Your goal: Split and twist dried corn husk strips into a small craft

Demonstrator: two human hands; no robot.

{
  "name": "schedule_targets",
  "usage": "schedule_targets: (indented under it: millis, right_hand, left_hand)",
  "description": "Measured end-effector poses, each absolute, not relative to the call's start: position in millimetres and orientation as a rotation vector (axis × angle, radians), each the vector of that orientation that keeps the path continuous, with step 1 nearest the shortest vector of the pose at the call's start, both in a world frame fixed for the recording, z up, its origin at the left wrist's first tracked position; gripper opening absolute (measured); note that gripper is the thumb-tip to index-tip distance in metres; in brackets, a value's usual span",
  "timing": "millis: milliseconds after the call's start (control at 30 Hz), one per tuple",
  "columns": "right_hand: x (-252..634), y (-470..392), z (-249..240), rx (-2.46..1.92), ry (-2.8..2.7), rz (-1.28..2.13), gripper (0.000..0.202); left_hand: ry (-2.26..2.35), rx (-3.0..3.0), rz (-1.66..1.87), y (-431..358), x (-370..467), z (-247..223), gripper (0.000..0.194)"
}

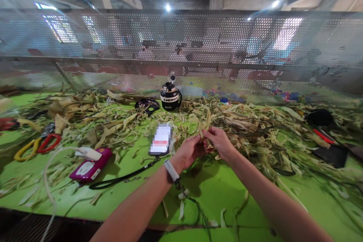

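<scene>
Left hand: forearm slanting up from lower centre-left, white-banded wrist, fingers curled inward, closed about the lower part of a pale dried-husk strip. Right hand: forearm angled in from lower right, wrist slightly bent, thumb and forefinger pinched on the same strip, fingertips close to those of the left. Husk strip: held between both hands above the green worktop, its free end pointing up. Loose husk pile: spread behind and right of the hands. Smartphone: lit, lying left of the left hand. Black "ENERGY" jug: upright, beyond the phone. Red- and yellow-handled scissors: far left.
</scene>
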State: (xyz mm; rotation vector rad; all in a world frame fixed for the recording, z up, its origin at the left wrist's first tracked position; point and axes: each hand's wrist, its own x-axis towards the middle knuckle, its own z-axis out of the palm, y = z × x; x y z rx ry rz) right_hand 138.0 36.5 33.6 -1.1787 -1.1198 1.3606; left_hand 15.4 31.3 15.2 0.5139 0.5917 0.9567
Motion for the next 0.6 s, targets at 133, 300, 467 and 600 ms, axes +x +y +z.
schedule_targets:
  millis: [133,300,467,600]
  right_hand:
    - [136.0,37.3,29.3,-1.150,-1.159,1.293,0.036]
    - [132.8,37.8,24.7,-1.146,-1.171,1.231,0.033]
    - [131.9,39.8,24.0,-1.102,-1.051,1.212,0.035]
    - [135.1,41.8,26.1,-0.973,-0.907,1.434,0.045]
  left_hand:
    - [0.552,0.514,0.982,33.0,17.3,10.0,0.012]
    - [0.557,0.542,0.993,33.6,18.5,6.6,0.018]
    - [0.677,0.636,1.012,30.7,19.8,9.2,0.019]
    - [0.758,0.819,0.985,28.7,18.5,14.8,0.018]
